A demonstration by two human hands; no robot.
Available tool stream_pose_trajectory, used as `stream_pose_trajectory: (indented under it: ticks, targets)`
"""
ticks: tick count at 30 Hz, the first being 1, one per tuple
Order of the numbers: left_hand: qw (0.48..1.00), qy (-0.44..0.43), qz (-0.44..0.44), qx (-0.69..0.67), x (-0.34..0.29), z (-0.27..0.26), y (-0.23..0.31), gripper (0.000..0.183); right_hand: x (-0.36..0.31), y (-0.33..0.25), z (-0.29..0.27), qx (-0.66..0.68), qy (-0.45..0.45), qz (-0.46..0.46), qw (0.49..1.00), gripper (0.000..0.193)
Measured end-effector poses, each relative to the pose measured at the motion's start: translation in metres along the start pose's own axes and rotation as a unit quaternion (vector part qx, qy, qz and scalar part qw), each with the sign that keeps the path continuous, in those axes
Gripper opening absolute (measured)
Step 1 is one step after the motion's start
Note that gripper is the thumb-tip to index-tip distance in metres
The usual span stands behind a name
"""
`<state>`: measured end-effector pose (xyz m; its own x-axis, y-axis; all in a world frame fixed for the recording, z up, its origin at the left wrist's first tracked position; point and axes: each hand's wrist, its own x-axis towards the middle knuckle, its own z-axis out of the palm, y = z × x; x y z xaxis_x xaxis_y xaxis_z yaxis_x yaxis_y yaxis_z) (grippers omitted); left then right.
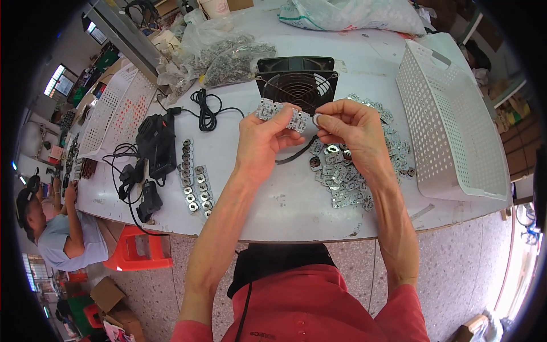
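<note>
Between the thumb and fingers of my left hand (263,137) is a flat silvery metal plate (298,121) with cut-outs. My right hand (356,131) pinches a small round metal part (317,119) close to the plate's right end; whether the two touch I cannot tell. Beneath my right hand spreads a loose pile of metal plates (347,179), some with round parts. Left of my left forearm, rows of metal plates with round parts (191,185) lie lined up. Just beyond my hands stands a black fan (296,85) with a wire guard.
White perforated baskets stand at right (450,125) and far left (117,111). Clear bags of metal parts (228,60) lie at the back left, a large plastic bag (353,14) at the back. A black device (156,145) with cables sits left. Another person (62,228) sits beyond a red stool (139,248).
</note>
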<state>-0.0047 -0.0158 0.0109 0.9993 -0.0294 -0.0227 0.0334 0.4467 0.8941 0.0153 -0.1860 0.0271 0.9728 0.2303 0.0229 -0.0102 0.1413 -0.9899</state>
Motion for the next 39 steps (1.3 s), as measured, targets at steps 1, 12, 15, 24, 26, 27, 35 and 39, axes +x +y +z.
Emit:
stream_pose_trajectory:
  ticks: [1,12,15,24,26,27,35,39]
  targets:
    - [1.0,0.003,0.0,-0.005,-0.001,0.0,0.0,0.023,0.0,0.002,0.001,0.0,-0.01,0.01,1.0,0.015]
    - [0.999,0.009,0.004,-0.031,0.0,0.0,-0.005,0.021,0.002,0.009,0.001,0.03,-0.047,-0.001,0.998,0.014]
    - [0.999,0.019,-0.008,-0.041,-0.002,0.004,-0.007,0.022,-0.001,0.002,0.005,0.03,-0.058,0.001,0.998,0.014]
    - [0.999,0.039,-0.012,-0.033,-0.005,0.007,-0.005,0.02,0.001,0.005,-0.001,-0.003,-0.035,0.004,0.999,0.014]
    - [0.999,0.038,-0.019,-0.02,-0.005,0.005,-0.003,0.02,0.001,0.003,-0.002,-0.034,-0.032,-0.001,0.999,0.016]
    - [0.999,0.037,-0.016,0.004,-0.006,0.003,-0.003,0.019,0.001,0.002,-0.001,-0.034,-0.034,-0.001,0.999,0.016]
    - [0.997,0.073,0.001,0.014,-0.007,0.007,-0.005,0.017,0.0,0.002,0.008,-0.027,-0.038,0.01,0.999,0.017]
    - [0.993,0.097,0.04,0.052,-0.007,0.006,-0.01,0.016,-0.001,0.007,0.009,-0.016,-0.024,-0.012,1.0,0.016]
